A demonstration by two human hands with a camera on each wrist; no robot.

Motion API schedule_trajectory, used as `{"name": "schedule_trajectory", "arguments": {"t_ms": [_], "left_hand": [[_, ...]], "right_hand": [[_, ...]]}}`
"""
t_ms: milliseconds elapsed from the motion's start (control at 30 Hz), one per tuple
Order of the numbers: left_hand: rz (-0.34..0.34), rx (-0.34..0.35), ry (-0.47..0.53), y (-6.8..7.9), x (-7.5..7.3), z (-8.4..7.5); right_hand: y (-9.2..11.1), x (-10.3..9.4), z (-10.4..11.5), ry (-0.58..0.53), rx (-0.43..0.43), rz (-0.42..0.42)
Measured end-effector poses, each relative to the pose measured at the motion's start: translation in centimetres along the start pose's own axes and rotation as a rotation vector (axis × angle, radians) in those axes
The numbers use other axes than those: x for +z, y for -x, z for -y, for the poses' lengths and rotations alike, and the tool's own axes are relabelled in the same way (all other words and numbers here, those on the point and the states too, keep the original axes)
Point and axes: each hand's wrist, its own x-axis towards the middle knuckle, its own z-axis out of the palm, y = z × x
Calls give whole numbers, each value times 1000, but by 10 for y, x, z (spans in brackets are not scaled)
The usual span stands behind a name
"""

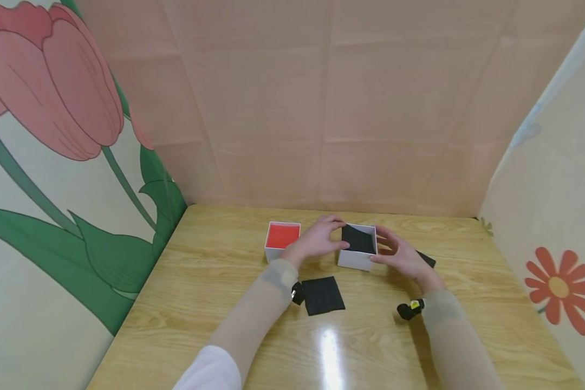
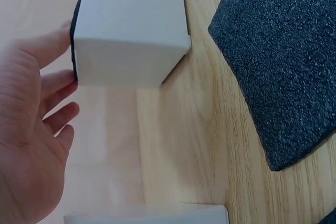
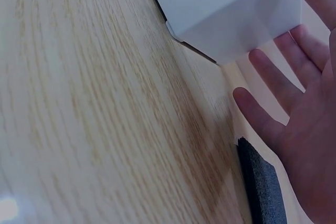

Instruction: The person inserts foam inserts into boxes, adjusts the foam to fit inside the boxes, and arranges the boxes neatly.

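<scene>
We see a black foam sheet [image 1: 358,239] at the mouth of the open white box [image 1: 355,261]. The right hand [image 1: 400,259] grips this box's right side; the left hand [image 1: 317,238] touches the sheet, pinching or pressing, we cannot tell. Left of this box stands a red-filled white box [image 1: 273,253]; in front lies a black foam square [image 1: 324,296], rightward a dark foam piece [image 1: 427,259].

Brt glare streak on tbl [image 1: 330,360]
</scene>
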Motion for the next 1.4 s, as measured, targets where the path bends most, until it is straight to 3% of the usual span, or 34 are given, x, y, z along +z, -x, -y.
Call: {"name": "schedule_trajectory", "arguments": {"t_ms": [467, 700, 1067, 1400], "left_hand": [[9, -16, -73, -6, -1, -7], [38, -85, -83, -8, -6, -17], [53, -58, -314, -22, -9, -33], [61, -68, -396, -30, -5, -40]], "right_hand": [[1, 1, 0, 6, 3, -2], [0, -1, -1, 3, 3, 1], [5, -5, 1, -11, 5, -7], [4, -4, 0, -5, 8, -11]]}}
